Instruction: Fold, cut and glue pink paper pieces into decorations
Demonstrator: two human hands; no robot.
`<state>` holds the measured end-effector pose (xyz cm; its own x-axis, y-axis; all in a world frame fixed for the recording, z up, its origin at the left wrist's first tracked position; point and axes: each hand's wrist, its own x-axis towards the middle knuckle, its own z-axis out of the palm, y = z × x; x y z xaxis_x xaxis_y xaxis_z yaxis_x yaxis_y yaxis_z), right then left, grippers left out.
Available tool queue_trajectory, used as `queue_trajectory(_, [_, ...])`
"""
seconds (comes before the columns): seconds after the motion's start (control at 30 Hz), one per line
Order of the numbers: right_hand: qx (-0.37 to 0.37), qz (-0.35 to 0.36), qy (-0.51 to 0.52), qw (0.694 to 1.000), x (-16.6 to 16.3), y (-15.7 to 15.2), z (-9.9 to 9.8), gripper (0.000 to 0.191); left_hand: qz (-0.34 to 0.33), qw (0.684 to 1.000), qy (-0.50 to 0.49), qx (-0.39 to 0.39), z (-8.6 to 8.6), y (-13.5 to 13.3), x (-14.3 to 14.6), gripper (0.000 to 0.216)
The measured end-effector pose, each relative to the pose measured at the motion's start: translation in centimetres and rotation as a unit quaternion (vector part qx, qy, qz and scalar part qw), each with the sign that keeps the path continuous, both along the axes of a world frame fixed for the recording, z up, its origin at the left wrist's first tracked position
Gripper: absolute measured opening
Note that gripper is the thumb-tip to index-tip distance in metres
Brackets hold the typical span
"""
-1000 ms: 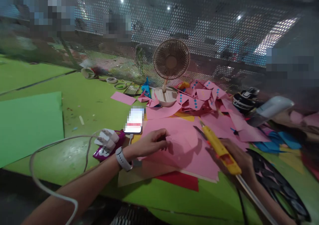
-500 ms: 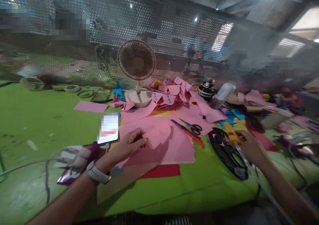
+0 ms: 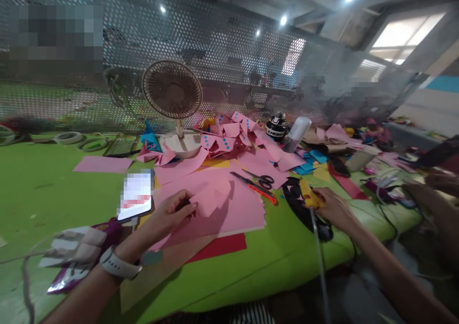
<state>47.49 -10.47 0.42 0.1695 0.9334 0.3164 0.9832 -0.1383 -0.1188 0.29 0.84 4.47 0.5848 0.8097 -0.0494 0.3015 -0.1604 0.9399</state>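
Note:
On the left, my left hand (image 3: 175,214), with a white watch (image 3: 120,264) at the wrist, pinches a folded piece of pink paper (image 3: 215,197) above a stack of pink sheets (image 3: 240,219). My right hand (image 3: 335,207) is closed round a yellow glue gun (image 3: 309,195), from whose back a long pale glue stick (image 3: 320,254) hangs down past the table edge. Under the gun lies a black oval tray (image 3: 324,232); whether they touch I cannot tell. Black scissors (image 3: 266,181) and an orange-handled cutter (image 3: 263,192) rest on the sheets between my hands.
A small fan (image 3: 174,92) stands at the back before a perforated metal screen. Folded pink pieces (image 3: 233,133) are heaped beside it. A phone (image 3: 136,195) lies left of the stack, a cable plugged in. At far right another person's hand (image 3: 423,190) shows over more cables.
The view has turned to the right, so the table things appear further left. The glue gun has come slightly lower over the tray, its stick hanging more steeply. My left hand still pinches the paper.

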Motion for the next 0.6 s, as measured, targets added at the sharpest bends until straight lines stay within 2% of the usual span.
queue_trajectory(0.2, [-0.027, 0.025, 0.059, 0.998, -1.0, 1.1, 0.4, 0.050, 0.000, 1.000, 0.002, 0.006, -0.1, 0.1, -0.1, 0.023])
queue_trajectory(0.33, [-0.038, 0.029, 0.069, 0.996, -0.5, 0.7, 0.6, 0.044, 0.008, 1.000, -0.005, 0.005, 0.4, 0.1, -0.2, 0.023])
queue_trajectory(0.47, [-0.040, 0.048, 0.037, 0.997, -0.1, 0.1, 1.4, 0.038, 0.022, 0.999, 0.016, 0.024, 0.8, 0.1, -0.4, 0.022])
queue_trajectory(0.6, [-0.005, 0.066, 0.039, 0.997, -1.8, 1.3, 3.0, 0.032, 0.023, 0.999, 0.032, 0.027, 0.9, -0.1, -0.6, 0.018])
